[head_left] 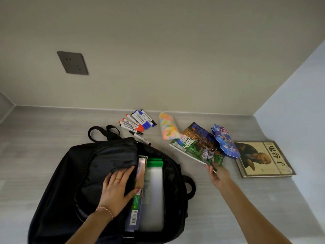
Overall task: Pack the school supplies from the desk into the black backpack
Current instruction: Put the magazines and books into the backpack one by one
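Note:
The black backpack (84, 173) lies open on the grey desk (35, 138), with a clear folder with green clips (154, 187) and a book (139, 196) inside. My left hand (117, 187) lies flat on the backpack's front flap, holding it back. My right hand (218, 175) pinches the near corner of a green-covered magazine (198, 143), which tilts up off the desk. A blue pencil tin (225, 141) rests on the magazine's right side. A tan hardcover book (263, 159) lies to the right.
Several red, blue and black markers (137, 124) lie behind the backpack. A pastel pencil pouch (168, 125) sits beside them. Walls close off the desk at the back and right; a wall socket (72, 62) is on the back wall.

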